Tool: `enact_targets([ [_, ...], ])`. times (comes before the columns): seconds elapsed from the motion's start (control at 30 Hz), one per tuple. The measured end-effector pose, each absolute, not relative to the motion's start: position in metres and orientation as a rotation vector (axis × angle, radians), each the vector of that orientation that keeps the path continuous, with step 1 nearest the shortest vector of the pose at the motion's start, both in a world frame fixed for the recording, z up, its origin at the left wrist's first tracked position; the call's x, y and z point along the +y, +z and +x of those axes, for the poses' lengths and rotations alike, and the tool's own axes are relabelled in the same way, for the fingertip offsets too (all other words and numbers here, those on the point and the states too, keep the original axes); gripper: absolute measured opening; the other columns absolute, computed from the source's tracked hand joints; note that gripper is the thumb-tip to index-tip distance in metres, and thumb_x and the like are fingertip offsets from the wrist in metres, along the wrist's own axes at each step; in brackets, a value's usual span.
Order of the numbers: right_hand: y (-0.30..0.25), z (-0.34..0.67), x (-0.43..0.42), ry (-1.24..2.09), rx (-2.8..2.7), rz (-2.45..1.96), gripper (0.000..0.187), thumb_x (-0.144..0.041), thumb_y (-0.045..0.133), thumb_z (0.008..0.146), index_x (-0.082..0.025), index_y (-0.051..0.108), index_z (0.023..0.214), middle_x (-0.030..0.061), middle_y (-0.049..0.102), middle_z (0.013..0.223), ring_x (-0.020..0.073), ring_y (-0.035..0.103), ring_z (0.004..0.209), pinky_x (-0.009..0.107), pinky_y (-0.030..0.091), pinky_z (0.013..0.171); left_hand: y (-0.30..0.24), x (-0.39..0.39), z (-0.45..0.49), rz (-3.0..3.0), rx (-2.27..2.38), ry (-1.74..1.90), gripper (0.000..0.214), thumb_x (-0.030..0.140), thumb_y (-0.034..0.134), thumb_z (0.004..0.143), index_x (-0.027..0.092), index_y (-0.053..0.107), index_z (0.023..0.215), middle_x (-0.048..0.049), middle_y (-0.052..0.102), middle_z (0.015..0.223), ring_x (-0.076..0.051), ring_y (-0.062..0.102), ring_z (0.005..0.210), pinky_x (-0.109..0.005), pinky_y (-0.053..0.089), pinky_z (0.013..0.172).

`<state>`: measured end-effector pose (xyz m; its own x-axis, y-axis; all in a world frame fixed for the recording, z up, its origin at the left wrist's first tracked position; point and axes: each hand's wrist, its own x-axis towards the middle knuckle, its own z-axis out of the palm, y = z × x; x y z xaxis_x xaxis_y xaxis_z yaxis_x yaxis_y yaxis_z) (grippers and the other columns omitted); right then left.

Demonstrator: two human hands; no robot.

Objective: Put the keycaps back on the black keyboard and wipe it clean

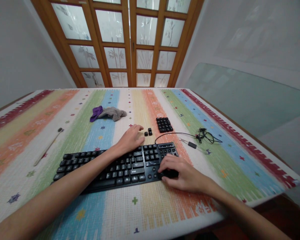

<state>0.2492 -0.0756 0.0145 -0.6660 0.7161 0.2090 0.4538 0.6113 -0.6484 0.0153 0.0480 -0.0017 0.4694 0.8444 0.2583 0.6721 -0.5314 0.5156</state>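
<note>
the long black plastic keyboard with raised square keys (115, 170) lies aslant near the front edge of the desk (7, 105), with a strip of the striped, coarse-woven cloth (120, 213) between it and that edge. a wider stretch of cloth runs toward the right edge, carrying a thin black cable gathered in loose loops (206, 135) and a small wire tool with a dark handle (192, 145).

the left hand (131, 138) is above the keyboard's far edge, its fingers parted and loosely curved, with nothing seen between them, just beside three loose black keycaps (150, 133). beyond the keyboard, more black keycaps sit close together in a blocky group (164, 125).

the right hand (180, 171) bends over the keyboard's right end, around a dark rounded shape; whether its fingers grip that cannot be told.

a slim pale-handled brush with dark bristles (48, 146) lies left, and a crumpled, soft grey and purple cloth (111, 113) farther back. the left forearm covers part of the keys; both forearms are cut off below.
</note>
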Motion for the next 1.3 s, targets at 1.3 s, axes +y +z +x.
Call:
enact_targets([
  [1.3,0.0067,0.2481,-0.0820,0.536,-2.371,-0.777,0.010,-0.009,0.058,0.085,-0.017,0.060,0.080,0.0061,0.063,0.089,0.0161,0.053,0.081,0.032,0.045,0.071,-0.0097,0.0420,0.0195,2.532,1.331,0.777,0.009,0.020,0.053,0.091,0.017,0.057,0.098,-0.0088,0.066,0.099,-0.024,0.060,0.097,-0.039,0.049,0.088],
])
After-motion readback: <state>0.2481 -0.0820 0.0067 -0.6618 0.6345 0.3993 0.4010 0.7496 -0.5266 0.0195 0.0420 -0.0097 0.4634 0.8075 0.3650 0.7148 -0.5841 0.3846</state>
